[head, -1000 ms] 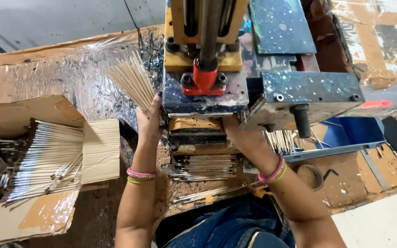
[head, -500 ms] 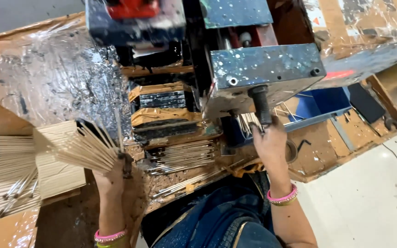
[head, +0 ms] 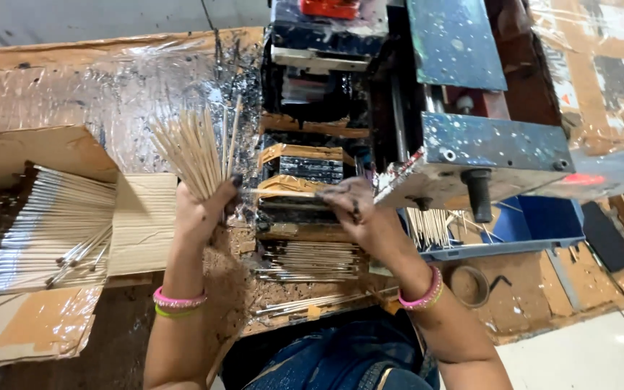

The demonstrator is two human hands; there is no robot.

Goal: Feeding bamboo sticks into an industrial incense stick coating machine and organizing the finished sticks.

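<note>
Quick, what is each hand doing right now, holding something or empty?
Left hand: closed around a fanned bundle of thin sticks.
Right hand: fingers pinch a single stick at the machine.

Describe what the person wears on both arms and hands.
Both forearms are bare, with no sleeves or gloves. The left hand has a pink bangle above a yellow-green one at the wrist. The right hand has pink bangles with a yellow one; its fingers are smeared with dark grime.

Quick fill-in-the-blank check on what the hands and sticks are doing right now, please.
1. The left hand grips a fanned bunch of thin bamboo ____.
2. The right hand pinches a single stick in front of the ____.
3. Finished coated sticks lie in the cardboard ____ on the left.

Missing: sticks; machine; box
</note>
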